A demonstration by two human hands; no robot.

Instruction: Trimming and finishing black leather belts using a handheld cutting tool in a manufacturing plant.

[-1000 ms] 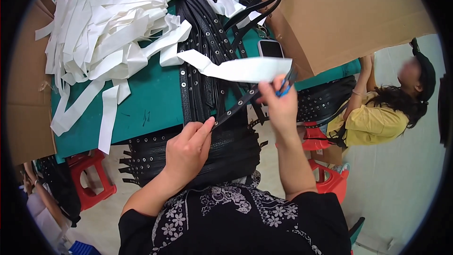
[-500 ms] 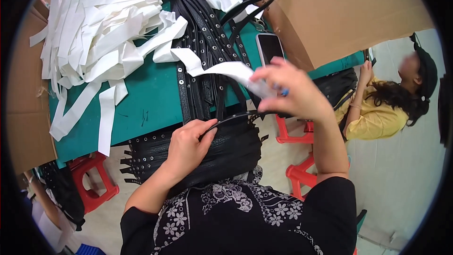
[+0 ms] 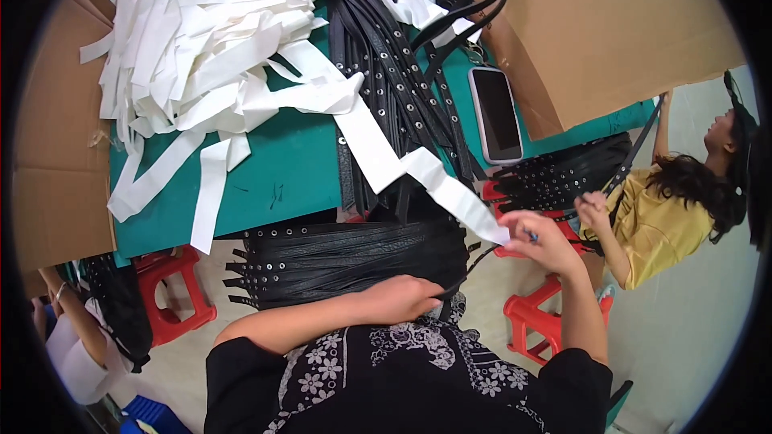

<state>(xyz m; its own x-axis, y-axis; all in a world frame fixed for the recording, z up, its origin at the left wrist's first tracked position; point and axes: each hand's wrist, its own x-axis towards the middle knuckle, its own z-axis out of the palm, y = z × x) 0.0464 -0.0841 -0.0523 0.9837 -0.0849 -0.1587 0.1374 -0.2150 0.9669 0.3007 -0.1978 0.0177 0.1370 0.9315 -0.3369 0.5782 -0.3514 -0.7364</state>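
My left hand (image 3: 402, 299) is closed on a thin black strap (image 3: 457, 283), low in front of my body. That strap curves up toward my right hand (image 3: 545, 246), which is pinched on the end of a white fabric strip (image 3: 454, 197). A small blue thing shows between the right fingers, too small to name. From the right hand the white strip runs back over the table to a large heap of white strips (image 3: 189, 48). Across my lap lies a thick bundle of black straps (image 3: 354, 253) with metal eyelets. Whether the right fingers also grip the black strap is hidden.
More eyeleted black straps (image 3: 390, 80) hang over the green table's (image 3: 310, 161) near edge. A phone (image 3: 496, 116) lies by the cardboard (image 3: 627, 32) on the right. Red stools (image 3: 535, 317) stand below. A co-worker in yellow (image 3: 667, 217) handles a black strap at right.
My right hand has moved down and right, drawing the white strip taut toward it. My left hand has shifted right and lower, still holding the black strap. The head view has shifted slightly.
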